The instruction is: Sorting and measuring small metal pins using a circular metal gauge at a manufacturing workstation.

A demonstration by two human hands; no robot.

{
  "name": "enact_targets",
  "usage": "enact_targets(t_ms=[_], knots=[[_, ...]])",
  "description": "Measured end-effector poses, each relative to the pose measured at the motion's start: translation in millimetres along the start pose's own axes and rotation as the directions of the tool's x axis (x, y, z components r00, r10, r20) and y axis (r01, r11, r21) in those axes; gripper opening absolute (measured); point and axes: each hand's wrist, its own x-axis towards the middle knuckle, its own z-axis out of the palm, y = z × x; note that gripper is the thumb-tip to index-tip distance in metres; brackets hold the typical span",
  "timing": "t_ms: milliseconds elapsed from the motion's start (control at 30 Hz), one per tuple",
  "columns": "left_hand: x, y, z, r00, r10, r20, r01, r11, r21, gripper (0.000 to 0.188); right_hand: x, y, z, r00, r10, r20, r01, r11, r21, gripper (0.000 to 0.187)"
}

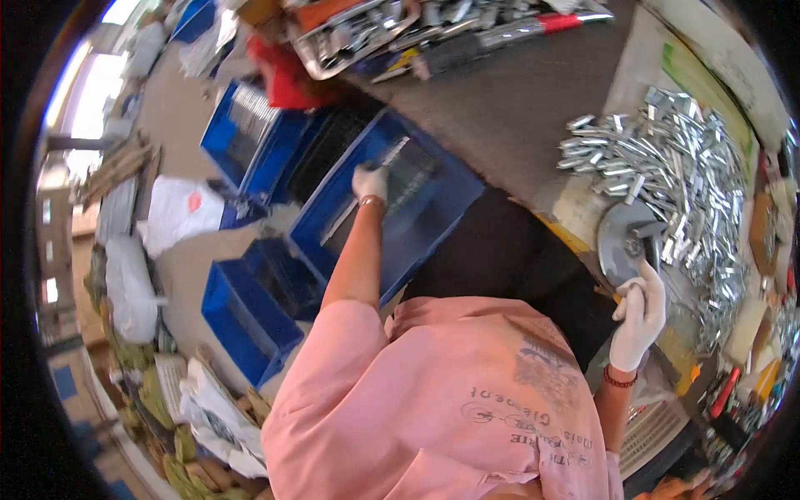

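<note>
My left hand (369, 182), in a white glove, reaches into a large blue bin (447, 218) at its far left side. It is at a row of thin, silvery metal parts (408, 171), blurred by motion. Its fingertips are hidden, so I cannot make out whether it grips one. On the right, my gloved right hand (640, 318) has its index finger stretched toward a round grey disc (615, 247) with a raised centre piece; the other fingers are loosely bent, and nothing shows in them. Beyond the disc lies a heap of shiny metal pieces (679, 158).
More blue bins (242, 321) stand on the floor to the left, one holding stacked metal parts (252, 110). A white sack (185, 212) lies beside them. Metal tools and a red-banded clear tube (521, 35) sit at the bench's far edge. Assorted hardware (733, 400) crowds the right.
</note>
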Motion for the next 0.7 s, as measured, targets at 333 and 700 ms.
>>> enact_targets(t_ms=[333,700], knots=[[-40,76,-65,0.901,0.298,-0.316,-0.352,0.927,-0.13,0.031,2,-9,6,0.992,0.065,0.104,-0.072,0.995,0.07,0.03],[-283,369,-56,0.122,0.938,0.326,-0.896,0.245,-0.37,0.03,7,-12,1,0.99,-0.098,0.103,0.1,0.995,-0.023,0.025]])
